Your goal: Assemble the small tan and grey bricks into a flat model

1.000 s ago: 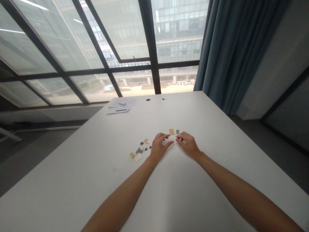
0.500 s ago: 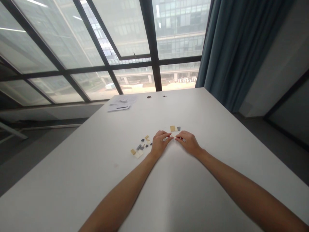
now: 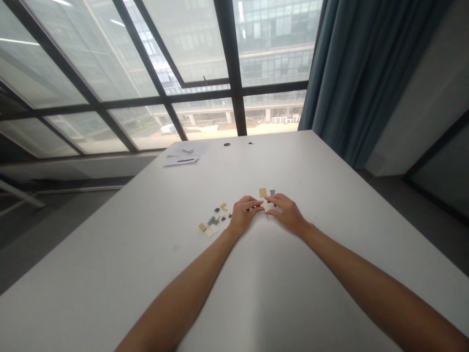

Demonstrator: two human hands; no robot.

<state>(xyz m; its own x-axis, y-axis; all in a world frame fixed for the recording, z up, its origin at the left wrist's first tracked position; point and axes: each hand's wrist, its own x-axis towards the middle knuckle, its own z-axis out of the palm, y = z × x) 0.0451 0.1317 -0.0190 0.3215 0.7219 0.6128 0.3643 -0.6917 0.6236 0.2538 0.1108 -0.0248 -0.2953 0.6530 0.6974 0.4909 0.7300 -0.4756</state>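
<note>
— Hands first: where are they?
— Both rest on the white tabletop [image 3: 146, 234], arms stretched forward. The left hand [image 3: 242, 216] and the right hand [image 3: 288, 214] are turned toward each other, and their fingertips nearly meet in the space between them.
— Holding anything?
— The fingers of both are curled into a pinch. There may be a small pale bit at the right hand's fingertips, but it is too small and blurred. I cannot tell whether either hand grips something.
— What lies nearest?
— A tan plate [image 3: 263, 192] lies flat just beyond the fingertips. A grey piece [image 3: 272, 192] sits right beside it, on the right hand's side. The right hand's index finger reaches close to the grey piece; touching or not, I cannot say.
— And around them?
— A scatter of loose pieces [image 3: 215, 221], tan, grey and dark, lies just left of the left hand. A pale one is nearest the person. Well beyond the hands, toward the far edge, some papers [image 3: 185, 156] lie flat.
</note>
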